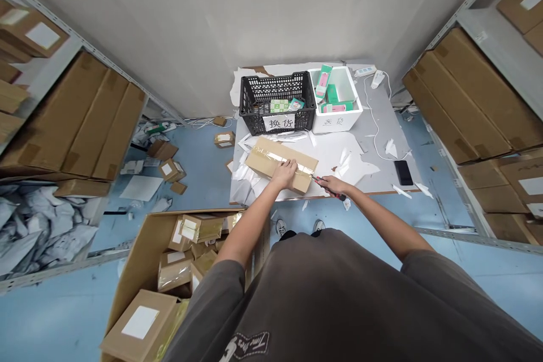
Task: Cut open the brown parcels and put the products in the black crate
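Note:
A long cardboard box with shiny tape along its top lies at a slant near the table's front edge. My left hand presses down on its top and grips its near side, fingers bent over the tape. In my right hand is a utility knife with a black and red handle, fingers closed round it. Its tip meets the right end of the box at the tape; the blade itself is too small to make out clearly.
Behind the box stand a black plastic crate and a white foam box holding green and pink packs. A phone, white cable and paper scraps lie to the right. A big carton of parcels stands left; loaded shelves flank both sides.

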A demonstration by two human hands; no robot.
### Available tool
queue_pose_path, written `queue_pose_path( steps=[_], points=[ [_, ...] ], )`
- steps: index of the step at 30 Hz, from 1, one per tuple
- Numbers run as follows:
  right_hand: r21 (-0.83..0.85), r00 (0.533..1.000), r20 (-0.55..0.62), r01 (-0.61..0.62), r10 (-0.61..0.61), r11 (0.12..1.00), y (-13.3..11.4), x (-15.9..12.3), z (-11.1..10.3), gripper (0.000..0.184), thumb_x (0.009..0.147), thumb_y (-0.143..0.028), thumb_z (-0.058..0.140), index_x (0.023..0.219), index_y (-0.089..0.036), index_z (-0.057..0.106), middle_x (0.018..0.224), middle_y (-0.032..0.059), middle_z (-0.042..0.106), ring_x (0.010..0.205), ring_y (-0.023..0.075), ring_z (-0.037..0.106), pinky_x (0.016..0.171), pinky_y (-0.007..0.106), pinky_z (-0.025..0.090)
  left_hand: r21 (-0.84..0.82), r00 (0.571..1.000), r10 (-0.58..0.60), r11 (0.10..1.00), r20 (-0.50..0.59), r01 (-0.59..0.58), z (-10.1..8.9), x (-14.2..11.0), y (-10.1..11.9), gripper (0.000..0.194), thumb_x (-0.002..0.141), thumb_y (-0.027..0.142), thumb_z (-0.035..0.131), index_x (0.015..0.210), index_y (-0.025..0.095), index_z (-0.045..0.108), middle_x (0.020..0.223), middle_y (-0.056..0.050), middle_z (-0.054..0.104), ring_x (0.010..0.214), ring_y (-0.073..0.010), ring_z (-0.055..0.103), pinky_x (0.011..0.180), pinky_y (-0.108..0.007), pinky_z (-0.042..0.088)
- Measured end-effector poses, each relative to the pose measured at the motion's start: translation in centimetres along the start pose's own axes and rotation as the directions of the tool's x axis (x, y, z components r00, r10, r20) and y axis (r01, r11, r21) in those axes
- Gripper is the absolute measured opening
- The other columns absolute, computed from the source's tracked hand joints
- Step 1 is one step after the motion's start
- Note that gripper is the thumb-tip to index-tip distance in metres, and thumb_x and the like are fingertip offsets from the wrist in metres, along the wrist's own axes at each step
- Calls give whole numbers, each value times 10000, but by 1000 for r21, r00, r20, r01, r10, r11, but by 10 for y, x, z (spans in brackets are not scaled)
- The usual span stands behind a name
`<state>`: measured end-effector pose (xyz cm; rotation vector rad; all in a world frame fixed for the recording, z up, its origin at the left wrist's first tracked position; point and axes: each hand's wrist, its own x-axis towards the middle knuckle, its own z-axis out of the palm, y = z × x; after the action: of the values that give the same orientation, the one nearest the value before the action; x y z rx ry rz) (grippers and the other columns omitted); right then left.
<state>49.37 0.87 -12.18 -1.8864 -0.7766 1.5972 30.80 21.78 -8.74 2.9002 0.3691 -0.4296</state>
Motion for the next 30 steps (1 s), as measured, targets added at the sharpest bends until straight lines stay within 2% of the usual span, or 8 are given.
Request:
queue_pose_path(
  steps=[7, 14, 16, 18, 20, 25, 28, 30],
  points=[
    [227, 996, -60, 83, -71, 970, 32, -1, 37, 497, 955, -706, 620, 829, -257, 447, 529, -63, 536, 357, 118, 462, 360, 225, 340, -8, 998, -57, 998, -14, 57, -6, 9, 4, 1095, 615, 325, 939, 1549, 116, 408, 1608, -250, 495, 1502, -375, 421, 1229, -469, 287],
    [169, 957, -276, 141, -91, 975, 42, -17, 7, 399, 1013, -607, 565, 851, -260, 451, 529, -63, 544, 379, 129, 495, 391, 233, 379, -99, 969, -230, 970, -91, 221, 2, 10, 30, 1094, 700, 545, 927, 1607, 241, 397, 1685, -181, 407, 1522, -395, 371, 1245, -511, 292],
    [149, 933, -345, 156, -97, 976, 39, -15, -6, 372, 1024, -578, 557, 858, -260, 458, 523, -65, 537, 383, 129, 501, 393, 229, 386, -147, 956, -275, 955, -101, 259, 2, 14, 32, 895, 828, 586, 821, 1585, 287, 449, 1646, -149, 462, 1490, -383, 400, 1208, -512, 343],
    [158, 920, -377, 178, -108, 971, 33, -9, -15, 354, 1024, -565, 571, 876, -258, 474, 525, -70, 533, 390, 123, 500, 398, 220, 392, -193, 944, -311, 938, -110, 287, -3, 20, 29, 573, 975, 532, 660, 1500, 326, 555, 1562, -116, 548, 1425, -359, 454, 1145, -503, 402],
    [202, 911, -399, 195, -101, 960, 25, 1, -18, 340, 1017, -560, 591, 901, -258, 487, 532, -76, 528, 402, 120, 504, 408, 213, 406, -213, 940, -321, 932, -119, 292, -10, 29, 22, 393, 1034, 454, 571, 1402, 338, 647, 1485, -101, 604, 1375, -349, 480, 1094, -499, 435],
    [320, 894, -442, 239, -79, 917, 6, 33, 6, 379, 919, -547, 722, 966, -266, 473, 657, -68, 606, 463, 130, 579, 432, 221, 447, -203, 968, -230, 957, -104, 206, -27, 53, 0, 300, 1051, 394, 538, 1179, 304, 793, 1337, -87, 689, 1292, -306, 546, 1085, -434, 454],
    [333, 877, -470, 282, -100, 900, 5, 47, 26, 474, 802, -537, 821, 986, -273, 472, 716, -77, 606, 499, 131, 582, 446, 230, 457, -146, 982, -189, 972, -20, 184, -34, 66, -13, 306, 959, 431, 696, 1227, 310, 783, 1429, -72, 664, 1281, -307, 586, 1060, -398, 486],
    [326, 869, -479, 307, -123, 894, 9, 51, 34, 505, 745, -526, 847, 989, -278, 481, 720, -90, 577, 524, 132, 569, 474, 240, 477, -105, 983, -176, 978, 48, 180, -38, 76, -18, 483, 843, 461, 822, 1302, 330, 744, 1434, -73, 672, 1275, -331, 611, 1036, -408, 512]
  ],
)
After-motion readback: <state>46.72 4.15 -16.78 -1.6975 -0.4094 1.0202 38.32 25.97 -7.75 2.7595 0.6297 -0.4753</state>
